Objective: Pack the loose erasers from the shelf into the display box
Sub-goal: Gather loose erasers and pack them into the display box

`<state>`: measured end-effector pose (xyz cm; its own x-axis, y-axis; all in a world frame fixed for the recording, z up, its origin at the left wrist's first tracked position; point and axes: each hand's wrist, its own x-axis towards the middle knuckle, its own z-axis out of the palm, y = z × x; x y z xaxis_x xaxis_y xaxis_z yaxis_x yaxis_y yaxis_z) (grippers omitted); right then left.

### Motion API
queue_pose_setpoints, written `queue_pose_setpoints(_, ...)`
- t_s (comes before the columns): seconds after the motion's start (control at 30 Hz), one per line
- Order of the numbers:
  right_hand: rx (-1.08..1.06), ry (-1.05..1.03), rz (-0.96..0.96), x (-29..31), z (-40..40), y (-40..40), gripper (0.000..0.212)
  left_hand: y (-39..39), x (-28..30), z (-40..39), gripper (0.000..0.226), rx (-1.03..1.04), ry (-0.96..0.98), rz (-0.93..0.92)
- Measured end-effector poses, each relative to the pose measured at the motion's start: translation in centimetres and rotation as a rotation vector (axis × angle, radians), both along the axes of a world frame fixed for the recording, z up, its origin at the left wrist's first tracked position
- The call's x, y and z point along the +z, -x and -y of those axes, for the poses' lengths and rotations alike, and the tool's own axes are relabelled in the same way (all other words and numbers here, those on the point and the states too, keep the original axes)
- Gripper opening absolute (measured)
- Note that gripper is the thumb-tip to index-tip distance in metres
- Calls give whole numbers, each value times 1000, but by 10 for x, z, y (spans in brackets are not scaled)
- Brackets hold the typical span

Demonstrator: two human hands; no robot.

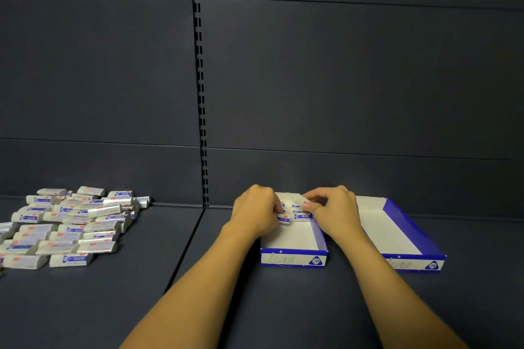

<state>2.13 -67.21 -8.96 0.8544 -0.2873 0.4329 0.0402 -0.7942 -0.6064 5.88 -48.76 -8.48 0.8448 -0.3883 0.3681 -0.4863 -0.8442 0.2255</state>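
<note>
Both hands at display box, far end.
Left hand and right hand apparently pinch erasers; loose pile well left.

Pretty dim setup: dark grey metal shelf with a seam running down it, matching dark back panels behind, and a slotted upright strip splitting the two bays.

You are looking at a dim scene: the dark shelf and back panel soak up the light. Soft light from above leaves faint sheen on the panel and glare on the eraser wrappers. Edges bow from the wide lens; fine print is blurred.
</note>
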Motion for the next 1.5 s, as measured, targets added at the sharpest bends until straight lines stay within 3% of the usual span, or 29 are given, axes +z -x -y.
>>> queue_pose_setpoints(0.63, 6, 158, -87, -1, -6, -3, 27, 7, 0, 1, 25, 38, -116, 58)
queue_pose_setpoints(1.5, 16, 572, -269, 8, -20, -11, 31, 2, -5, 0, 25, 46, -40, 12)
